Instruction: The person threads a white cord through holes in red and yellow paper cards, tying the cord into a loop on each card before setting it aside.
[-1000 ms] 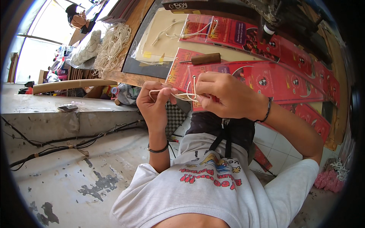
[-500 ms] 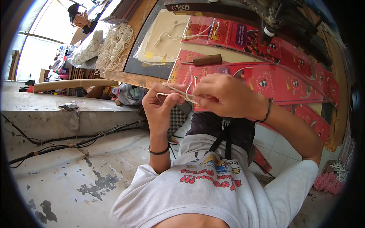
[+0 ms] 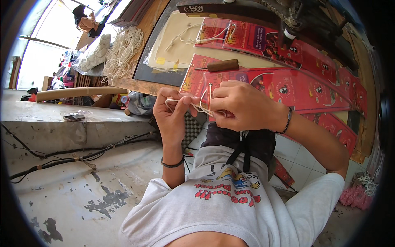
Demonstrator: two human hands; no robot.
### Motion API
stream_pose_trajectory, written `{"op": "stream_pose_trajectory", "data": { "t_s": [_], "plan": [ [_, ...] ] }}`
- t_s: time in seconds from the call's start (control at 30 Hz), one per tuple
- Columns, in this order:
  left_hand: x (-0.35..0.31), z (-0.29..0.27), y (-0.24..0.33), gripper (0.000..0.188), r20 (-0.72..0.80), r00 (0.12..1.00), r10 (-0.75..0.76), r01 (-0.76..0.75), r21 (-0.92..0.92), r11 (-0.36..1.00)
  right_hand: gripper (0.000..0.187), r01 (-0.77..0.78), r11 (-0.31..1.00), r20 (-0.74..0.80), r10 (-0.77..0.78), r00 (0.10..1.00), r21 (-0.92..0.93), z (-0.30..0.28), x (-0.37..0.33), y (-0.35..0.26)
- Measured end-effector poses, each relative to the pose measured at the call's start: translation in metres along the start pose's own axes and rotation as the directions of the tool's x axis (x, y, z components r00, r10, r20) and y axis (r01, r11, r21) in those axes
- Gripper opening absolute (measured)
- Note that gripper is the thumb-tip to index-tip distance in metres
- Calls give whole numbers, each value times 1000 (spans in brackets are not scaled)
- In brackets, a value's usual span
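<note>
Between my hands runs a cream cord [image 3: 200, 108], threaded through the eyelet at the left end of a long red printed sheet [image 3: 284, 88]. My left hand [image 3: 175, 111] pinches the cord between thumb and fingers, with a loop lying over the fingers. Close beside it, my right hand [image 3: 240, 103] grips the cord with curled fingers, over the sheet's near left corner; its fingertips are partly hidden. Just beyond lies an awl [image 3: 223, 65] with a wooden handle, resting on the red sheets.
More red sheets [image 3: 263, 43] with corded eyelets lie farther back under a dark metal machine [image 3: 312, 24]. A heap of cream cord [image 3: 123, 51] sits at the table's left. Left of me is a ledge with a phone [image 3: 74, 117]. A person [image 3: 85, 22] sits far off.
My left fingers have curled in more around the cord, and its loop now lies over them. My right hand has shifted only slightly, still gripping the cord.
</note>
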State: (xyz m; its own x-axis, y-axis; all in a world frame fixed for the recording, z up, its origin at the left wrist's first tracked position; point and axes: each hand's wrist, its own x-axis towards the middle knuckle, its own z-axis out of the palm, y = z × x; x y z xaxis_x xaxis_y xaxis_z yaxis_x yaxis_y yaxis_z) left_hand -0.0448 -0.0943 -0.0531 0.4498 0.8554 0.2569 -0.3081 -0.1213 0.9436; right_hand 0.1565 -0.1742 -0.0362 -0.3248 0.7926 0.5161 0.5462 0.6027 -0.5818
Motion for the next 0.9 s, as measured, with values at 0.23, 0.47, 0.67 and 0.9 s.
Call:
{"op": "stream_pose_trajectory", "data": {
  "t_s": [0.23,0.47,0.67,0.9],
  "plan": [
    [-5,6,7,19,88,996,-25,23,26,999,20,-133,987,-54,138,989,91,1,0,-4],
    [-7,9,3,21,139,989,-40,33,55,998,24,-152,982,25,150,988,116,-5,1,-2],
    [-7,11,1,19,132,991,-22,24,-17,1000,18,-126,982,10,126,992,142,-3,0,1],
    [-5,8,0,12,-18,999,28,-28,-35,999,18,-228,964,-75,240,968,136,-1,0,-4]
  ]
}}
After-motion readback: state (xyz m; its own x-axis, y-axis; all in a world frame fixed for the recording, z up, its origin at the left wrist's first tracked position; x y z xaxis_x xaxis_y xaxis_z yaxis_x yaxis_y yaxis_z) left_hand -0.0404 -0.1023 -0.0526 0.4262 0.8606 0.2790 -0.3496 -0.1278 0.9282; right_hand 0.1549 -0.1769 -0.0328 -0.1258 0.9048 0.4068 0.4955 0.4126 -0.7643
